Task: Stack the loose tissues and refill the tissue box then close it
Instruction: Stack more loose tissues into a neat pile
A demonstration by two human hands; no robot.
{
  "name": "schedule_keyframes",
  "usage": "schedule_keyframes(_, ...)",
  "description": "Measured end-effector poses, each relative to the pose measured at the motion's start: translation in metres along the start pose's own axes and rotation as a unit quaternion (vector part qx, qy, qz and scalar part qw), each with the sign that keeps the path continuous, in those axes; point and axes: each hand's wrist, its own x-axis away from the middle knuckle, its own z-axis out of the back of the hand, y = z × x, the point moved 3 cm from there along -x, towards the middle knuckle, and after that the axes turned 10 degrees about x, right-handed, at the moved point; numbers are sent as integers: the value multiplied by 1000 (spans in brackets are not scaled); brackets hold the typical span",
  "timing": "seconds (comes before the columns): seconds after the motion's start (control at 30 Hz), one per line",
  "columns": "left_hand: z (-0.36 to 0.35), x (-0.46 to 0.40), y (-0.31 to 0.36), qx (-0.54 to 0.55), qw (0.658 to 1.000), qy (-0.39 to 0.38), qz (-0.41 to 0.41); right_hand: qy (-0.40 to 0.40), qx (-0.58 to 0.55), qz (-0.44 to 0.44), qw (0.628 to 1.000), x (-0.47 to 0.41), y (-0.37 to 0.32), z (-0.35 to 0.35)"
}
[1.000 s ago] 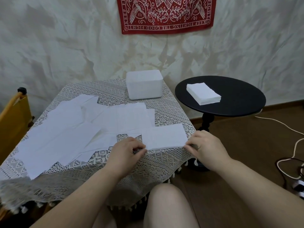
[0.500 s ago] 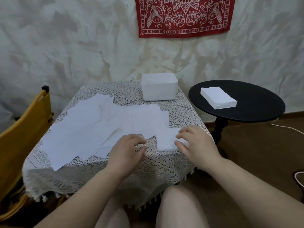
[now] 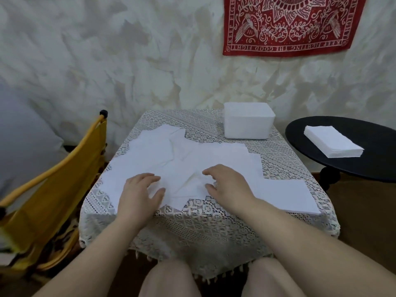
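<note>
Several loose white tissues (image 3: 162,155) lie spread over a lace-covered table (image 3: 205,224). A small flat stack of tissues (image 3: 287,196) sits at the table's front right corner. The white tissue box (image 3: 248,125) stands at the back right of the table. My left hand (image 3: 139,194) rests on the tissues with relaxed, spread fingers. My right hand (image 3: 227,185) hovers over a rumpled tissue (image 3: 192,185) between both hands, its fingers bent and touching it. A neat stack of tissues (image 3: 333,144) lies on the black round side table (image 3: 351,166).
A yellow folding chair (image 3: 53,189) stands close to the table's left side. The black side table is right of the lace table. A red bandana (image 3: 287,24) hangs on the wall behind. My knees show below the table's front edge.
Both hands have left the small stack at the front right and moved left onto the loose tissues. The view has shifted left.
</note>
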Motion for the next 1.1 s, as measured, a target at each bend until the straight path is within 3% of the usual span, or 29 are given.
schedule_keyframes(0.5,2,4,-17,93,994,-19,-60,25,-1,36,999,-47,-24,-38)
schedule_keyframes(0.77,-2,8,-8,14,989,-50,-137,17,56,2,998,0,-3,-1)
schedule_keyframes(0.97,-11,23,18,11,975,-82,-205,32,31,-15,999,39,11,25)
schedule_keyframes(1.1,-13,27,26,31,974,-86,-206,-28,-3,-9,1000,57,14,30)
